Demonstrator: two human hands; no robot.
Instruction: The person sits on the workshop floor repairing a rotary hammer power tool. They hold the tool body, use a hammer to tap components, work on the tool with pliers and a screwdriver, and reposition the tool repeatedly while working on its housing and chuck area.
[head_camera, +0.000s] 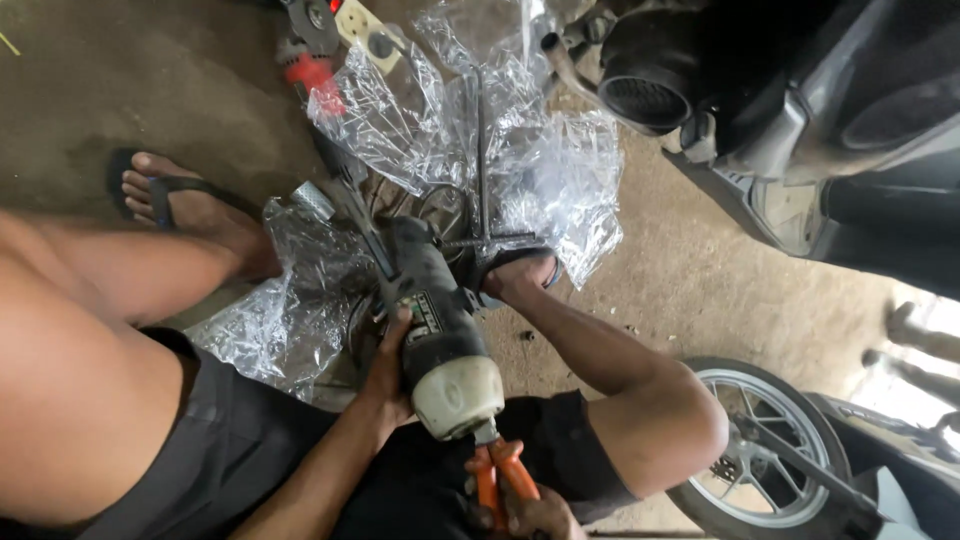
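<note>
My left hand (385, 368) grips the side of a black and grey power tool (440, 330) with an off-white rear cap, held upright between my knees. My right hand (530, 515), at the bottom edge, is closed on orange-handled pliers (500, 475). Their jaws meet the bottom of the tool's rear cap. The tool's front end points down at crumpled clear plastic sheet (560, 170) on the floor, and what it touches there is hidden.
A black cross wrench (482, 180) lies on the plastic. My sandalled feet (185, 205) (520, 275) flank the tool. A motorcycle body (800, 120) fills the upper right, with a spoked wheel (765, 445) at lower right. A red tool (312, 70) and beige socket strip (365, 28) lie at the top.
</note>
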